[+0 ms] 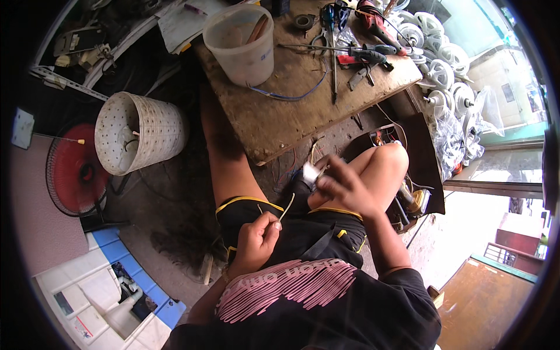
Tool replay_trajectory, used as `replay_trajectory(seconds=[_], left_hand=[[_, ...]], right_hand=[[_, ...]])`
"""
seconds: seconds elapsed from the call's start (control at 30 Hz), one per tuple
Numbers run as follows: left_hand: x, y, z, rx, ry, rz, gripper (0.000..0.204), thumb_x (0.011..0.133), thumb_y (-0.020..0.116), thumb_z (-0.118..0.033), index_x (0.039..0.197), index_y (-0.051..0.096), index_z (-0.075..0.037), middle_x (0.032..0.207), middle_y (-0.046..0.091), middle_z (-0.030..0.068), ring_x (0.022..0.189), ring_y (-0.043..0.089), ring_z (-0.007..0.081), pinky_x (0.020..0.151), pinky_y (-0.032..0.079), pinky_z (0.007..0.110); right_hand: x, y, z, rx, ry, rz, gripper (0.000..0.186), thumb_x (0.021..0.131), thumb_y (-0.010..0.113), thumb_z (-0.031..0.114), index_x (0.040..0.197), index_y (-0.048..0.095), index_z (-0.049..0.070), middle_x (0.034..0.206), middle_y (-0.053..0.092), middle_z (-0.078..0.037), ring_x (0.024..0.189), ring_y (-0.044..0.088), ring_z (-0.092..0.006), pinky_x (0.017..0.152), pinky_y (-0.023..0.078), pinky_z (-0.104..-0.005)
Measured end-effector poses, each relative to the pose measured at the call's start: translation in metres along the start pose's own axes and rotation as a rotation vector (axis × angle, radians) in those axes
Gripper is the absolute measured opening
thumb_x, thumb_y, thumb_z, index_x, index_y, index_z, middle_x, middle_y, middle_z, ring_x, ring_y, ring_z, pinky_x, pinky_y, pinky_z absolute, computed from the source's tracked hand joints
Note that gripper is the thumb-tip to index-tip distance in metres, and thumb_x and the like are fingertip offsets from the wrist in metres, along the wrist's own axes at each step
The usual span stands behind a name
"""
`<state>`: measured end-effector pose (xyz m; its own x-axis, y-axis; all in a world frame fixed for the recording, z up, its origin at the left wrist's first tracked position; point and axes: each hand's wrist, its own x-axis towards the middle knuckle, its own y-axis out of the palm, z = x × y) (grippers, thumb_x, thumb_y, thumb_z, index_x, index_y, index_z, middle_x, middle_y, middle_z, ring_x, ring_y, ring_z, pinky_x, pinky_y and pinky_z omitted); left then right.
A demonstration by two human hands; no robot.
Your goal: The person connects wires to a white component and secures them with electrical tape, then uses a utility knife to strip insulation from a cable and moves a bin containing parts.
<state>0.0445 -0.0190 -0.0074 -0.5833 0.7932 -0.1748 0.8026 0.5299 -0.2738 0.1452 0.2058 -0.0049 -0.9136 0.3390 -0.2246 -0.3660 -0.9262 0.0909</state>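
Above my lap, my left hand [259, 240] pinches a thin yellow-green wire [287, 209] between thumb and fingers. One end of the wire sticks up to the right of the fingertips, and a shorter end shows to their left. My right hand [345, 185] is raised over my bent right leg, blurred by motion. A small white thing [311, 172] shows at its fingertips and seems to be held there; its kind is too smeared to make out. The two hands are apart.
Ahead stands a worn wooden table [297, 125] with a translucent bucket [242, 52], screwdrivers [334, 70], a red power tool [373, 20] and a blue wire. At left are a perforated white bin [143, 131] and a red fan [81, 169]. A toolbox [429, 169] sits right; white wheels [441, 73] lie beyond.
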Motion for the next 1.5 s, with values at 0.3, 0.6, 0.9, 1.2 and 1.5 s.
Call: replay_trajectory(seconds=[0.3, 0.6, 0.9, 1.2, 1.5], left_hand=[[0.008, 0.001, -0.002, -0.057, 0.006, 0.027, 0.014, 0.091, 0.054, -0.008, 0.078, 0.052, -0.001, 0.052, 0.039, 0.0048, 0.045, 0.036, 0.0071, 0.044, 0.030, 0.027], [0.008, -0.002, -0.007, -0.026, 0.023, 0.064, 0.013, 0.088, 0.057, -0.007, 0.077, 0.052, -0.002, 0.051, 0.039, 0.0063, 0.044, 0.037, 0.0092, 0.044, 0.031, 0.028], [0.004, -0.007, -0.010, 0.054, 0.019, 0.076, 0.010, 0.083, 0.057, -0.003, 0.076, 0.051, -0.001, 0.052, 0.044, 0.0091, 0.042, 0.044, 0.0161, 0.045, 0.035, 0.028], [0.002, -0.008, -0.012, 0.008, 0.022, 0.086, 0.010, 0.084, 0.055, -0.003, 0.076, 0.050, -0.001, 0.053, 0.043, 0.0096, 0.043, 0.043, 0.0162, 0.045, 0.036, 0.028], [-0.011, -0.015, 0.005, -0.153, -0.031, 0.120, 0.014, 0.089, 0.052, -0.005, 0.075, 0.050, -0.001, 0.052, 0.038, 0.0013, 0.050, 0.034, 0.0040, 0.045, 0.029, 0.025]], right_hand=[[0.002, 0.035, -0.005, -0.211, -0.044, 0.265, 0.018, 0.094, 0.057, 0.011, 0.104, 0.048, 0.000, 0.073, 0.054, -0.003, 0.066, 0.051, -0.0095, 0.059, 0.043, -0.0265], [0.003, 0.035, -0.011, -0.141, -0.044, 0.239, 0.014, 0.094, 0.056, 0.010, 0.098, 0.048, 0.000, 0.077, 0.053, -0.003, 0.069, 0.051, -0.0096, 0.061, 0.043, -0.0252], [0.002, 0.039, -0.013, 0.023, -0.030, 0.224, 0.015, 0.095, 0.056, 0.012, 0.098, 0.048, 0.000, 0.086, 0.051, -0.002, 0.072, 0.050, -0.0084, 0.064, 0.042, -0.0228], [0.002, 0.038, -0.011, 0.112, -0.091, 0.191, 0.013, 0.093, 0.058, 0.009, 0.095, 0.052, -0.002, 0.080, 0.055, -0.004, 0.070, 0.053, -0.0090, 0.063, 0.045, -0.0246], [0.010, -0.011, -0.002, 0.025, -0.059, -0.188, 0.017, 0.093, 0.059, 0.013, 0.101, 0.055, -0.001, 0.080, 0.058, 0.001, 0.075, 0.053, -0.0069, 0.065, 0.044, -0.0229]])
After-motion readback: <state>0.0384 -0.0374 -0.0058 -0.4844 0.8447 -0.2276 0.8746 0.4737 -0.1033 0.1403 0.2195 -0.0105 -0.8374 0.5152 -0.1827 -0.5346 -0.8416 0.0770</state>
